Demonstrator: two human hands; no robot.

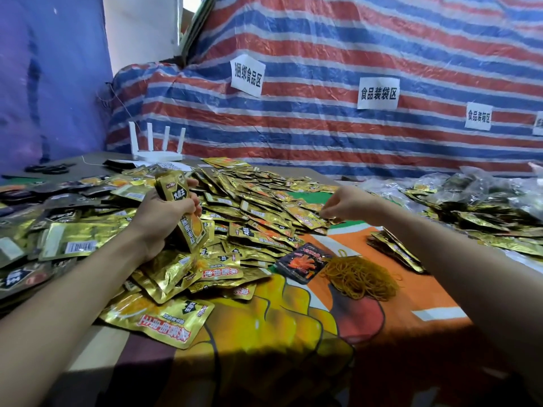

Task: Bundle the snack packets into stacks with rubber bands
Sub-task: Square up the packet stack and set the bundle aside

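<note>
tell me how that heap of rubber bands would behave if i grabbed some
The rubber bands lie in a loose tangled heap, so a grab would probably lift a floppy clump with strands trailing. They look thin, so likely very light. Pushed, the heap would probably spread over the cloth, not roll.

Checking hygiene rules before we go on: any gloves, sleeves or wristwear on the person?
No. The left hand and right hand are bare: no gloves, no rings visible. The left forearm and right forearm are uncovered to the frame edge, with no sleeve, watch or wristband.
</note>
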